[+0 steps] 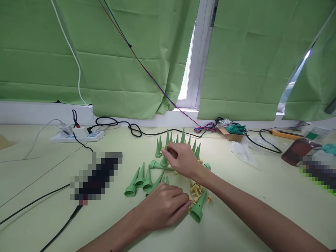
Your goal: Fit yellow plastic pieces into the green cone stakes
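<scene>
My right hand [183, 159] reaches over a group of upright hollow green plastic spikes [183, 136], thumb and fingers pinched around the upper part of one green spike [164, 161]. Closer to me, my left hand [168, 206] is closed, its fingertips down at a pile of small yellow plastic pegs [196, 189]; whatever it grips is hidden. Beside those fingertips lies a green spike [197, 211], its open wide end towards me. Several more green spikes [141, 176] stand left of my hands, and another lies on its side [160, 166] behind them.
A power strip [78, 135] with plugs and black cables sits at the back left. A blurred dark object [98, 178] lies left. Towards the back right are a small cardboard box [231, 134], plastic bags [244, 152], a yellow-handled tool [286, 134] and a brown phone-like object [299, 151].
</scene>
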`<state>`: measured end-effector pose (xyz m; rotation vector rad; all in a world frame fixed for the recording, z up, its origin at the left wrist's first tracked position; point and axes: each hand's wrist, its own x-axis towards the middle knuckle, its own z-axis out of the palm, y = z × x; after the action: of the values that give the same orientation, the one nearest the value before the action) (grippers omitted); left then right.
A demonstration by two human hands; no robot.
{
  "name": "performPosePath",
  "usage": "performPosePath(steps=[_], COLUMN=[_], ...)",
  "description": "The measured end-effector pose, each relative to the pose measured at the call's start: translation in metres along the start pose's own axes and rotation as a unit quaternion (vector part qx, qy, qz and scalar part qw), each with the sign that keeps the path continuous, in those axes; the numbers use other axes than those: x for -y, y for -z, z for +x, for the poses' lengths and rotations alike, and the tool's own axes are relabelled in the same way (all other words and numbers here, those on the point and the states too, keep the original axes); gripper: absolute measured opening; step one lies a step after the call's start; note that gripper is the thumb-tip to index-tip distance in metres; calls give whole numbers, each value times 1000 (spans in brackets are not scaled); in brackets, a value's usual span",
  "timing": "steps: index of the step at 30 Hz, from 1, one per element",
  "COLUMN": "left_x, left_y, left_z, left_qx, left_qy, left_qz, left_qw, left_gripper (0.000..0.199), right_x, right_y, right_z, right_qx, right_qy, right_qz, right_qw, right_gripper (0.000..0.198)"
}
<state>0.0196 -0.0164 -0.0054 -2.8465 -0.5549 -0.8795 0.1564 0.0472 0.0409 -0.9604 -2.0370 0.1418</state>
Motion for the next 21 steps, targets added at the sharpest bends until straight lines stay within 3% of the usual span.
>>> performPosePath(steps=[9,15,21], left_x=[1,0,-1], left_y=[1,2,2], left_z=[1,2,2], left_qx=[-6,-2,-14], left_qy=[-2,-10,-12], left_qz=[4,11,14], left_qw=[1000,1000,1000], left_gripper=[29,31,33], right_x=[9,7,2], right_y=[-40,-50,-56], right_z=[41,49,48], right_qx=[65,127,144], right_qy=[15,-27,-46], right_qz=[-135,-160,-170], right_qw=[989,979,974], right_gripper=[10,19,25])
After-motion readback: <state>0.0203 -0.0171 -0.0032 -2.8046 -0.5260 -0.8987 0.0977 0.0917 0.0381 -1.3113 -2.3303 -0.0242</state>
